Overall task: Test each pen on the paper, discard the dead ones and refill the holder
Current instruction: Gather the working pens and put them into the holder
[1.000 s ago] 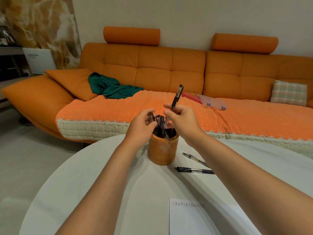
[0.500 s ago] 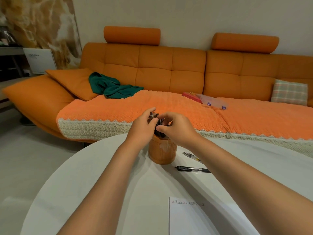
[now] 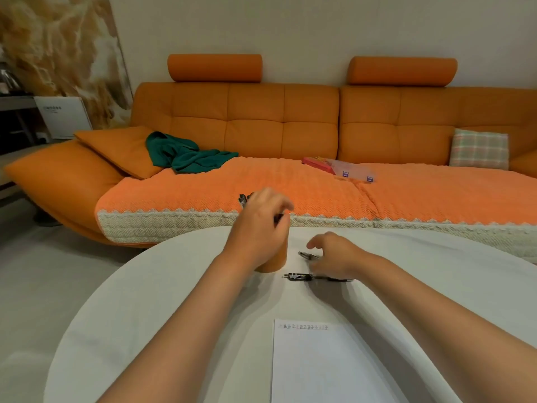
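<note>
Comparison with the two preceding views, largest item first. Found no shift in the table (image 3: 125, 321), the paper (image 3: 319, 370) or the holder (image 3: 277, 257); found the same single row of test marks along the paper's top edge. Found the left hand (image 3: 261, 225) kept at the holder's mouth, with fingers curled down round the pens in the holder (image 3: 242, 199) and only a few clips showing past the knuckles. Found the right hand (image 3: 334, 254) lowered from the holder's mouth to the table, with fingers loosely bent and parted and nothing held; could not tell whether it touched the far pen (image 3: 308, 255) or the near pen (image 3: 299, 276) lying partly beneath it. Noted the pen held upright a second earlier as gone from that hand; judged it returned to the holder as a working one. Judged the far pen the likelier next pick; could not tell whether either loose pen had been tested.

Clearances, same order. Noted the sofa (image 3: 261, 129) well apart beyond the far rim. Located the holder near that rim, hence advised against any push away from the body. Located the paper at the near side, with its lower edge out of view. Noted bare table between pens and paper, left of the holder and right of the pens: room enough for carrying a pen back to the paper.
</note>
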Motion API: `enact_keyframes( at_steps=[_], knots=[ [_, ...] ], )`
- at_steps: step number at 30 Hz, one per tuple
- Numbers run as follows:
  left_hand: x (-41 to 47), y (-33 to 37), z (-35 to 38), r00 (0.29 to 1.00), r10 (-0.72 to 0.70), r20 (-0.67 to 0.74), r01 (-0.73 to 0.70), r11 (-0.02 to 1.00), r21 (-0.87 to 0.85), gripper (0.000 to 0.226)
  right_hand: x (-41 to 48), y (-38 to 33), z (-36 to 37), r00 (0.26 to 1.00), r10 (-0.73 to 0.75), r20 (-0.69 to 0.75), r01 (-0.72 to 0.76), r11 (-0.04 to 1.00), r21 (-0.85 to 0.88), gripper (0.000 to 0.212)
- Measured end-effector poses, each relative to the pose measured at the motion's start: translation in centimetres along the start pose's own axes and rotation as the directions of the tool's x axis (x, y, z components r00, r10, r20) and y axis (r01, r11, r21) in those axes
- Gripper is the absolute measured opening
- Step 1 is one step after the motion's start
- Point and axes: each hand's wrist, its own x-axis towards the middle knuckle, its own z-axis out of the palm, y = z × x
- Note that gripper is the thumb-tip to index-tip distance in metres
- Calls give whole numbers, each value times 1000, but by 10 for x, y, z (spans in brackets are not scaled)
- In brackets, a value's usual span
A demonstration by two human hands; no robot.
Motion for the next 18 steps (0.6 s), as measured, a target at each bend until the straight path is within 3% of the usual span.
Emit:
enact_keyframes(
  at_steps=[3,6,10,14,18],
  knots=[
    [-16,12,15,934,-92,345,127,989,-81,19,-3,14,18,999,41,28,-36,989,-141,75],
    [-32,9,29,816,-129,564,99,992,84,33,-6,22,29,1000,0,22,4,984,-179,56],
    [-43,6,39,760,-193,620,8,957,289,49,-13,22,30,992,-116,-39,113,990,-81,16],
    [-49,4,42,732,-201,651,-59,933,354,58,-19,18,28,982,-187,6,187,982,31,26],
    [-50,3,42,702,-221,677,-48,934,355,40,-22,11,29,961,-253,111,265,958,-108,14]
  ],
)
